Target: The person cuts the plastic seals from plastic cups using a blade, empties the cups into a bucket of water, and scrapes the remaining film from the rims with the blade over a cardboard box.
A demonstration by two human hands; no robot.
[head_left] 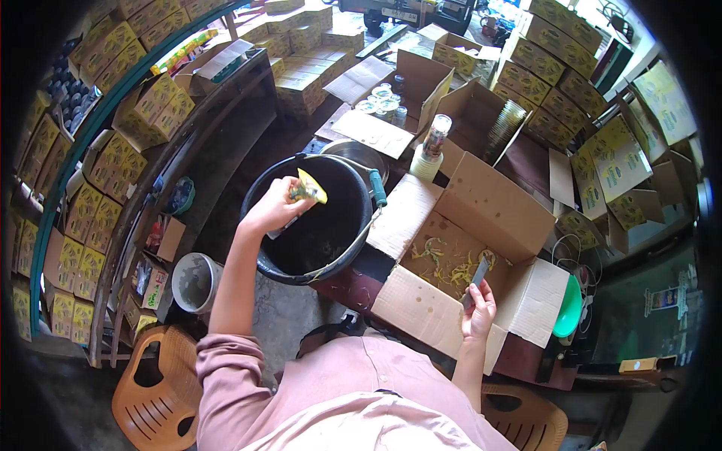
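My left hand (280, 204) is closed around a small yellow and green printed piece, perhaps a cup or its wrapper (312, 186), above the large black bucket (256, 252). Its exact kind is hard to make out. My right hand (479, 314) grips a flat grey blade like a knife (479, 275), its tip pointing up over the open cardboard box (492, 192). Inside that box lie yellow and pale peeled strips (431, 252). A green-gripped bucket handle (377, 186) rests along the bucket's right side.
A stack of cups (432, 146) stands behind the box. Lidded cups (382, 99) sit in another carton. A green basin (568, 304) is at the right, and a white pail (195, 282) is left of the bucket. Yellow cartons (86, 214) line the left shelves.
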